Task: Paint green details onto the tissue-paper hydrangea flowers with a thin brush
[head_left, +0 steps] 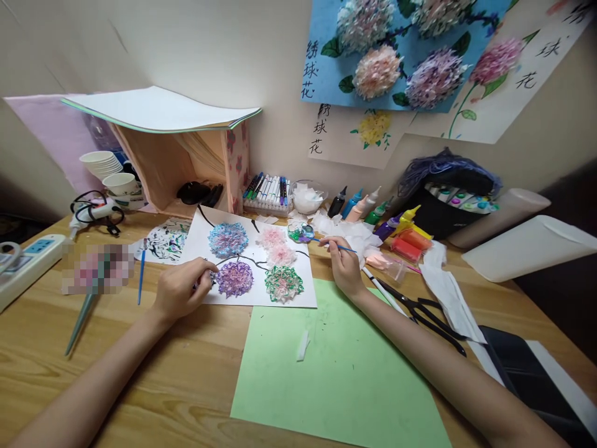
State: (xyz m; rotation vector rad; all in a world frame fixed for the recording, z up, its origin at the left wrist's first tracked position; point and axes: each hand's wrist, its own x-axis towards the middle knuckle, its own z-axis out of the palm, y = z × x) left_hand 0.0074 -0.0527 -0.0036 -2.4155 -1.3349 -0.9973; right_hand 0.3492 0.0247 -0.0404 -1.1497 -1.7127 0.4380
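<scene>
1. Sheet of white rectangular paper (193,245): on the tabletop (200,361) in front of me, lower right part overlapping a pale green paper sheet (336,392).
2. Done, by my read: four ruffled flower heads, all on the sheet. Blue-and-pink round flower (227,239) upper left, pale pink lumpy flower (280,247) upper right, purple-and-pink round flower (235,279) lower left, green-edged pinkish-white flower (284,284) lower right.
3. Partly done, I'd judge: thin black painted strokes (255,226). Some sit between the flowers, others near the top and right edges; several look like loose ends.
4. Left, probably: plain white gaps around the flowers. I see no leaves or lettering there, though my hand hides part of the left edge. Blue flower picture (319,84) on the wall has both.
5. Right hand (344,267): fingers pinched on a slim blue paintbrush (347,249), off the sheet. Tip is at a paint-smeared palette (295,233) just beside the paper, so I'd call it a paint-loading step.
6. Left hand (183,289): fingers curled together over the sheet's left edge, beside the purple flower. Can't tell if they grip anything.
7. Spare blue-handled brush (141,277) lies left, its bristle end at a paint-spotted white scrap (168,239). Upright coloured paint bottles (357,206) stand behind the palette.
</scene>
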